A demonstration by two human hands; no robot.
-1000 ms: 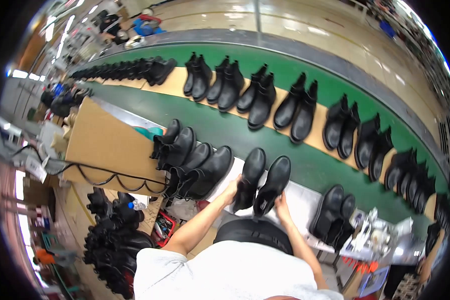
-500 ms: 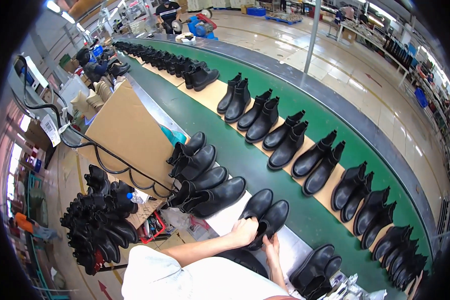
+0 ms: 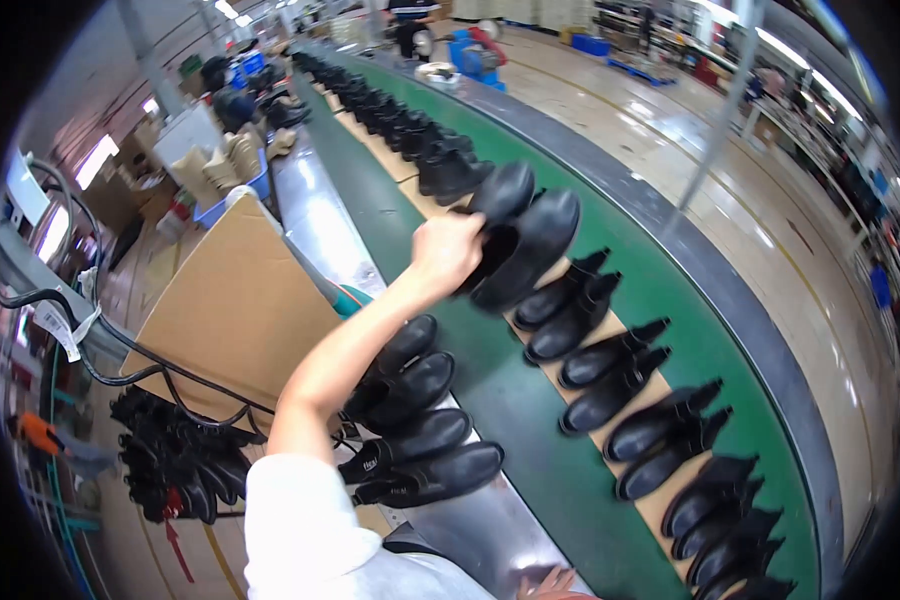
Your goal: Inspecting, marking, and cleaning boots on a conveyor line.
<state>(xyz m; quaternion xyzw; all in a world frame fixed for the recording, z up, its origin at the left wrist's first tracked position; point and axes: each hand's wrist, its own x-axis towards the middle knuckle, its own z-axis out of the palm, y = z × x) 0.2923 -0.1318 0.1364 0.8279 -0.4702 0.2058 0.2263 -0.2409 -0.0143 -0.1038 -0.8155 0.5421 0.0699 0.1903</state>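
A: How far has the work come?
B: Boots are already lined up on the cardboard strip [image 3: 410,192] along the green belt [image 3: 660,300]. One pair of black boots [image 3: 542,245] is not yet released; it is held over the strip, toes toward the far right. Whether the soles touch anything cannot be told.
A: How is it held?
B: By the left hand [image 3: 448,252], closed tightly at the shaft end of both boots; the finger placement inside is hidden.
A: And the right hand [image 3: 550,583]?
B: It is cut off at the near edge, by the metal ledge [image 3: 480,530]. A few fingers are seen, with no boot by them; whether it is spread or curled cannot be told.
A: What is left?
B: Four boots [image 3: 440,470], apparently two pairs, are left on the ledge, to the near left, beside one cardboard panel [image 3: 240,310].
A: And the other counts?
B: Two boots are held. Three separate pairs [image 3: 575,325] can be counted to the near right of them; past those, the boots are too crowded to be counted. The far-left row [image 3: 450,178] and the near-left heap [image 3: 185,455] cannot be counted either.
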